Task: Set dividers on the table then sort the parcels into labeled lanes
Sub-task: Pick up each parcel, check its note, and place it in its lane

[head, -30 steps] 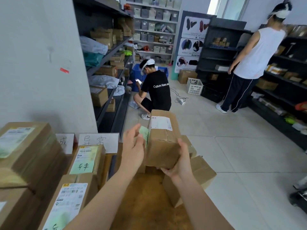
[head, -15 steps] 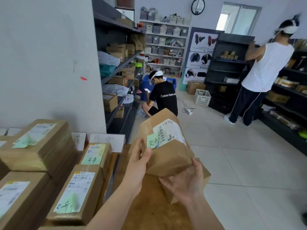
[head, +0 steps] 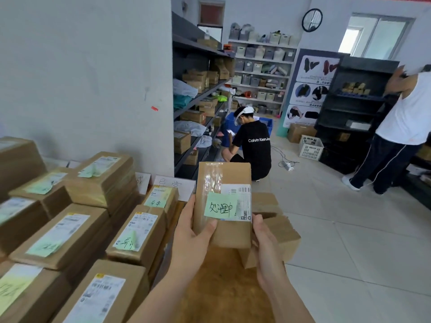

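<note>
I hold a brown cardboard parcel (head: 224,180) upright in front of me, its face turned to me. It carries a white shipping label and a green sticky note (head: 220,205) with handwriting. My left hand (head: 190,236) grips its lower left edge, thumb on the front. My right hand (head: 264,241) holds its lower right side. Rows of similar parcels (head: 135,229) with green notes lie on the brown table (head: 217,287) to my left. White paper lane signs (head: 175,185) stand at the wall behind them.
More loose parcels (head: 279,231) sit at the table's right edge behind the held one. A person in a black shirt (head: 254,148) crouches by the shelving (head: 198,99). Another person in a white top (head: 401,127) stands at dark shelves on the right. Tiled floor lies to the right.
I lifted the parcel off the pile and turned it until its labelled face points at me, upright. The camera view has tilted up and shifted.
</note>
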